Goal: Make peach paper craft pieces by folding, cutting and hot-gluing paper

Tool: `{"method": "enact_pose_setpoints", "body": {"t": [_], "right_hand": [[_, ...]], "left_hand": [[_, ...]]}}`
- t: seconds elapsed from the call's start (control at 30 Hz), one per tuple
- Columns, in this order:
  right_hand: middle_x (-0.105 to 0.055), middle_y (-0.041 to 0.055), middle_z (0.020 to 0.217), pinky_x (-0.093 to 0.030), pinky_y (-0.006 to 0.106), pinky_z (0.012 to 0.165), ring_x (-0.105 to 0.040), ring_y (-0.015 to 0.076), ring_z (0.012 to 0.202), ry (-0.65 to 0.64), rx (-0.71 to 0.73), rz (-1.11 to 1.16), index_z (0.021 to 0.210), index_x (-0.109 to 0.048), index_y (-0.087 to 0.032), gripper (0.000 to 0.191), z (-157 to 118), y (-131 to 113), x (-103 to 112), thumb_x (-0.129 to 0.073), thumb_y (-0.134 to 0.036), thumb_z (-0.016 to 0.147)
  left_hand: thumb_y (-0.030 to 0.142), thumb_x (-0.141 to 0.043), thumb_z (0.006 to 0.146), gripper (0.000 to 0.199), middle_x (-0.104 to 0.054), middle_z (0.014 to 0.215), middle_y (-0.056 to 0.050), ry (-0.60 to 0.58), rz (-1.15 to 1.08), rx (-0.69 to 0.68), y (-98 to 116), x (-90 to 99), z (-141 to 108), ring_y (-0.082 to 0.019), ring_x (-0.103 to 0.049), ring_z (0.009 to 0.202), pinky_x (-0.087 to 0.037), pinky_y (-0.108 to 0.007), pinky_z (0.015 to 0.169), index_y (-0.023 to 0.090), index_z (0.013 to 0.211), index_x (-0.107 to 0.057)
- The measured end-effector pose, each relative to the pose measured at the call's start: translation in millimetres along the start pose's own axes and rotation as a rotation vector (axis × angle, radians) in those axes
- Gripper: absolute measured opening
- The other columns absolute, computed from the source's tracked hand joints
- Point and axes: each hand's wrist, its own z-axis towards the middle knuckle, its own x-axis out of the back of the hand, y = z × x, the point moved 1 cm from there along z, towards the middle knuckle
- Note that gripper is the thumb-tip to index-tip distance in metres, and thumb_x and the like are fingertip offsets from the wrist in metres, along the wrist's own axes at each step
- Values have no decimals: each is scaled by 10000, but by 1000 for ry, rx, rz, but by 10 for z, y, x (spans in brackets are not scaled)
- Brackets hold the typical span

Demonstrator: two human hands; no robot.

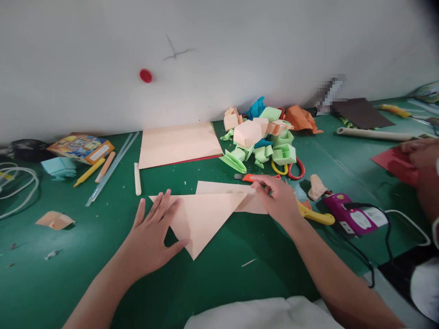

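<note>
A peach folded-paper triangle (206,219) lies flat on the green bench (219,283), long edge away from the person and point toward them, partly over a second piece of peach paper (252,205). The likeliest trouble, I judge, is a skewed crease: if the left hand (156,237) presses unevenly or slides, the layers could shift. The lower piece might also drag along with the upper one. An orange box cutter (255,177) lies just beyond the right hand (274,196); a careless reach could knock it or nick a finger, though whether its blade is out is unclear.

The left hand's grip is wide open, fingers spread, resting on the triangle's left part and pinching nothing. The right hand's grip is bent nearly together at the triangle's right corner; I cannot tell whether it pinches the paper or only presses it.

Behind lie a large peach sheet (178,144) and a heap of folded paper pieces (254,135), with scissors (297,169) beside it. At far right, a co-worker's hand (427,160) is on red paper (391,162).
</note>
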Motion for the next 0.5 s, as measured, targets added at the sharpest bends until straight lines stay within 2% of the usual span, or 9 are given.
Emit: {"method": "enact_pose_setpoints", "body": {"t": [0.1,0.2,0.33,0.5], "right_hand": [[-780,53,1073,-540,376,792,-682,239,902,-81,117,-55,1134,-753,-252,304,-12,-8,-34,-510,-297,959],[-759,57,1127,-506,429,960,-648,268,1056,-146,199,-86,1068,-781,-254,252,-36,-18,-96,-560,-279,950],[-731,81,1125,-467,476,981,-593,301,1042,-206,251,-153,1169,-771,-241,309,-91,-43,-177,-557,-233,948],[-706,115,1130,-426,461,945,-555,303,1015,-265,304,-323,1367,-671,-219,418,-176,-138,-220,-456,-222,1008]], "left_hand": [[674,-464,948,831,-162,1729,-113,18,-13,-12,1,40,26,-372,-222,1577,-190,-599,1285,188,1610,-335],[618,-386,1001,684,-254,1709,-106,25,-22,21,20,60,74,-341,-280,1564,-268,-547,1280,164,1499,-506],[591,-362,1015,647,-319,1685,-111,29,-30,40,22,44,105,-344,-321,1548,-322,-556,1259,159,1461,-542],[597,-405,998,657,-338,1678,-101,-18,-83,83,-2,2,94,-330,-338,1543,-392,-536,1223,184,1503,-487]]}}
